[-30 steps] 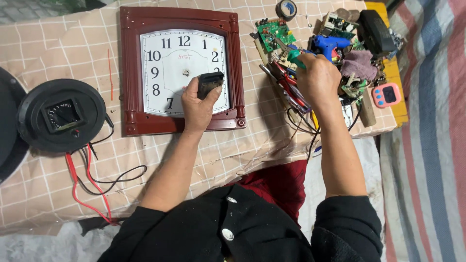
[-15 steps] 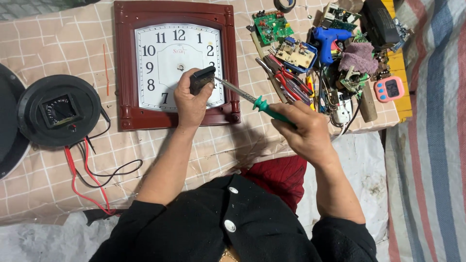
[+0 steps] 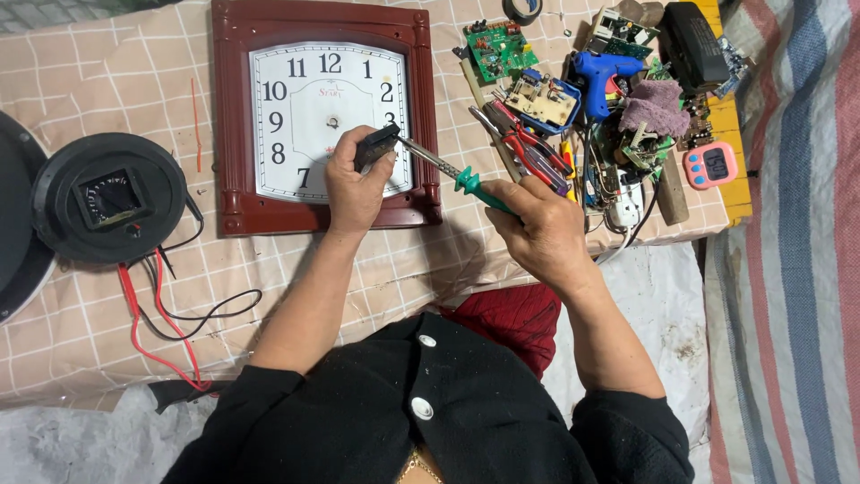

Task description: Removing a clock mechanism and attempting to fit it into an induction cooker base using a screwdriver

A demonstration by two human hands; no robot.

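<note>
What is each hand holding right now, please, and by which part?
The left hand clasps a small black box-shaped part around its body; the right hand holds a green-handled screwdriver by its handle.

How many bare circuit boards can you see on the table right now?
3 clearly: a green board beside the clock's top right corner, a tan board below it, another at the top edge. The clutter may hide more.

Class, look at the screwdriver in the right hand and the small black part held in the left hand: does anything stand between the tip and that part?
Nothing visible does: the screwdriver in the right hand reaches straight to the black part gripped by the left hand above the clock face.
</note>
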